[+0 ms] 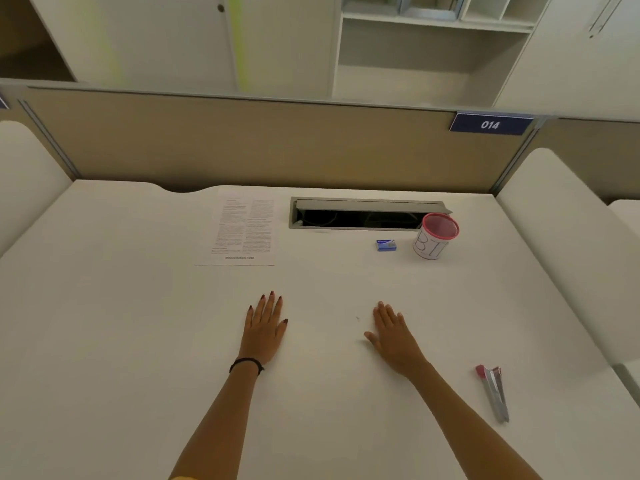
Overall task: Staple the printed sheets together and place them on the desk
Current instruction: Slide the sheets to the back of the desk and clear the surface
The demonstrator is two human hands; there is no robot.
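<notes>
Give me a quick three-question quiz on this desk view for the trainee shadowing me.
1. True or false: the stapler lies nearer the right hand than the left hand.
2. The printed sheets lie: A) under the left hand; B) at the far side of the desk, left of the open cable hatch; C) in the right hand.
3. Fill in: the small blue box stands just left of the ____.
Key: 1 true; 2 B; 3 cup.
</notes>
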